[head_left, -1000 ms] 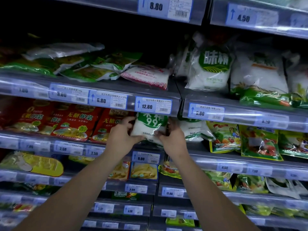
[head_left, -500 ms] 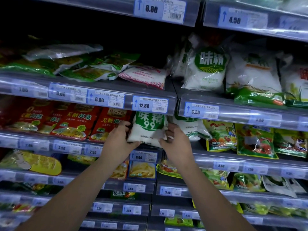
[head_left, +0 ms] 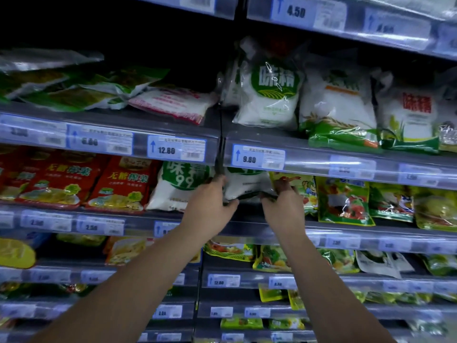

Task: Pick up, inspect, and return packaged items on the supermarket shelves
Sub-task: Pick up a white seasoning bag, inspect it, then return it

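Your two arms reach up and forward, and both hands are on the same thing. Your left hand [head_left: 210, 205] has its grip closed on the left bottom corner of a white bag [head_left: 243, 188], thumb under and fingers [head_left: 217, 180] up the side. Your right hand [head_left: 284, 206] pinches the right bottom corner the same way. The white bag is on the second shelf in view, just right of the dark post [head_left: 220, 154] where two shelf parts meet, under the 9.80 price tag [head_left: 258, 157]. Its top is hidden behind the shelf rail [head_left: 346, 159], so you cannot see how far in it goes. You hold only the thin bottom edge, so the bag could slip out and fall if you pull fast. Its top could also catch on that rail if you lift as you pull. Just left of your left hand stands the white bag marked 99 [head_left: 181, 185]; a bump could tip it forward. Just right of your right hand leans the yellow bag with cartoon pictures [head_left: 301, 191], touching or almost touching your fingers, and it could come out with your hand. Farther back and up, the big white bag with the green badge [head_left: 270, 95] stands at the edge of the shelf above, and it looks safe if you stay low.
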Motion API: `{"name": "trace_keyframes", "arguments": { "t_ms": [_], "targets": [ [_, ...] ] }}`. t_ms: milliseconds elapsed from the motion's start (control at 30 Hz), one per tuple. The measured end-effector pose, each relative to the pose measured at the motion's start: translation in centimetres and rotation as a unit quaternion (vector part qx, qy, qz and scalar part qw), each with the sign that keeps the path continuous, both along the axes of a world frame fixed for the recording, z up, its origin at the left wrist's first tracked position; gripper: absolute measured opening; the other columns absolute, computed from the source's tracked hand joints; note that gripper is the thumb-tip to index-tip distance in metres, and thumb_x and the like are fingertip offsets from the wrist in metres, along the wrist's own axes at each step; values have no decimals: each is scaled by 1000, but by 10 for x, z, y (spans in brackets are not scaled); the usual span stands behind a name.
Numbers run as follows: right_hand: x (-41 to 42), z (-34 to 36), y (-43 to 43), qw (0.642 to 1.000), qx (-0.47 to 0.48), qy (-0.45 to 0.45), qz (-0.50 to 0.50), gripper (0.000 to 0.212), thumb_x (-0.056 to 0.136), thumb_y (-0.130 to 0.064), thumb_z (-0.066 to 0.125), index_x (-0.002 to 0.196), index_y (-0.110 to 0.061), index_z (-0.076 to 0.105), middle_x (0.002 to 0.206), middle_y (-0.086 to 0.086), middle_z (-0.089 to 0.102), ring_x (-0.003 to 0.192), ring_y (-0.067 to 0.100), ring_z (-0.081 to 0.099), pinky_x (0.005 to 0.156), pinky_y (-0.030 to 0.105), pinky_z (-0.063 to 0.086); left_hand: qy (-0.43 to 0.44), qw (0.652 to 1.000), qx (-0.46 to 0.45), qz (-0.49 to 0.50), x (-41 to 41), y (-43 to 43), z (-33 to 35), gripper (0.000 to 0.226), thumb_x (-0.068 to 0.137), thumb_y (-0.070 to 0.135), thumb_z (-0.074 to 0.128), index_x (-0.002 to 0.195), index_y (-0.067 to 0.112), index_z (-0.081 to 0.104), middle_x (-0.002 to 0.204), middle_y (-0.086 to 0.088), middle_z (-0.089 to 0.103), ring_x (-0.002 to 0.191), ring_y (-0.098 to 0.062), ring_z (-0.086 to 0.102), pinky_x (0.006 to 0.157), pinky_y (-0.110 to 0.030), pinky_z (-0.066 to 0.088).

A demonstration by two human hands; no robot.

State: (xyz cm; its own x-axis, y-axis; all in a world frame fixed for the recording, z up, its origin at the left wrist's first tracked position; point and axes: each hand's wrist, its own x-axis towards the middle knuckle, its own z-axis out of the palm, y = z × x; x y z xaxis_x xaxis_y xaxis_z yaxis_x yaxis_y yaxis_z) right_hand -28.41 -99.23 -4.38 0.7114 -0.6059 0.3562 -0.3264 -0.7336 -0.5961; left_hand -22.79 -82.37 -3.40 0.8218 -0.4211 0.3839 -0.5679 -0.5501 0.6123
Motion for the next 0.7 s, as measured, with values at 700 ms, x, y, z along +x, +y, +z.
{"name": "trace_keyframes", "arguments": {
  "t_ms": [700],
  "targets": [
    [-23,-1,-30,801,544,-147,201,24,93,-7,69,117,-11,68,106,10,78,86,21,72,66,29,56,270,912,-304,59,-22,-23,-4,66,79,25,85,134,9,53,125,-3,63,113,-20,62,91,-29,49]
  ]
}}
